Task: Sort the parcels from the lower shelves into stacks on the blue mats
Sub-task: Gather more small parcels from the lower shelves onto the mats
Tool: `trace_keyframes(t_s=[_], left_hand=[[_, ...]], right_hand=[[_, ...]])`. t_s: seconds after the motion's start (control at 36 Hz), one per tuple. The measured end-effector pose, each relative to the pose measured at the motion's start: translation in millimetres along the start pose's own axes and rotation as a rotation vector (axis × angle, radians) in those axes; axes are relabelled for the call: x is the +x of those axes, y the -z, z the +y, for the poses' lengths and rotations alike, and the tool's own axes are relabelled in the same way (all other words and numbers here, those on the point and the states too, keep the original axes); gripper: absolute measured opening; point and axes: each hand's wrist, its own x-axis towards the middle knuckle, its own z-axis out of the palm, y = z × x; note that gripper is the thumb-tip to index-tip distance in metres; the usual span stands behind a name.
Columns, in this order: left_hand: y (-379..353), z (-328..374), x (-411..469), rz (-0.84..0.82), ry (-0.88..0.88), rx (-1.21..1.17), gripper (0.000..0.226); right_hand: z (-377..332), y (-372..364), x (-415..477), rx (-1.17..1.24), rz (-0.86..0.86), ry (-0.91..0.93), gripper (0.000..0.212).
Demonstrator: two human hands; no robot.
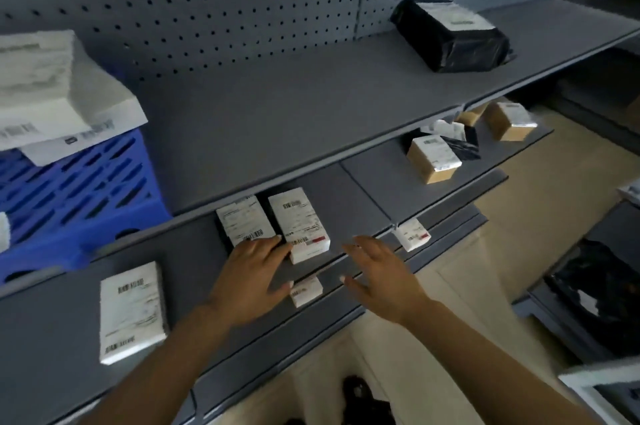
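The left hand (254, 272) lies flat, fingers straight, touching the near ends of two white parcels (299, 225) on the lower shelf (346, 203); the right hand (377, 281) hovers beside them, fingers spread, holding nothing

Left grip (254, 274) and right grip (379, 274) forward, palms down, fingers spread.

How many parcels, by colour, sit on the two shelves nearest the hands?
White boxes: 5
Brown boxes: 3, one half hidden
Black bags: 1
Total: 9
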Motion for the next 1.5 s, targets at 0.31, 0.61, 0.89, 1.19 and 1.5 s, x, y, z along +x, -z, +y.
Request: trace_keyframes(t_s=[0.31, 0.61, 0.89, 1.19, 1.5], left_hand=[[-17, 21, -14, 0.016, 0.416, 0.021, 0.066], [-38, 52, -32, 0.061, 0.736, 0.045, 0.069], [-61, 70, -44, 0.029, 0.861, 0.087, 0.064], [-60, 61, -55, 0.002, 0.84, 0.081, 0.06], [-45, 46, -75, -0.062, 0.773, -0.017, 0.066]], right_hand=[[44, -30, 95, -0.049, -0.274, 0.172, 0.073], [38, -93, 169, -0.124, -0.357, 0.266, 0.09], [30, -128, 183, -0.118, -0.3, 0.265, 0.083], [28, -131, 188, -0.15, -0.295, 0.227, 0.096], [42, -112, 145, -0.187, -0.146, 0.193, 0.077]])
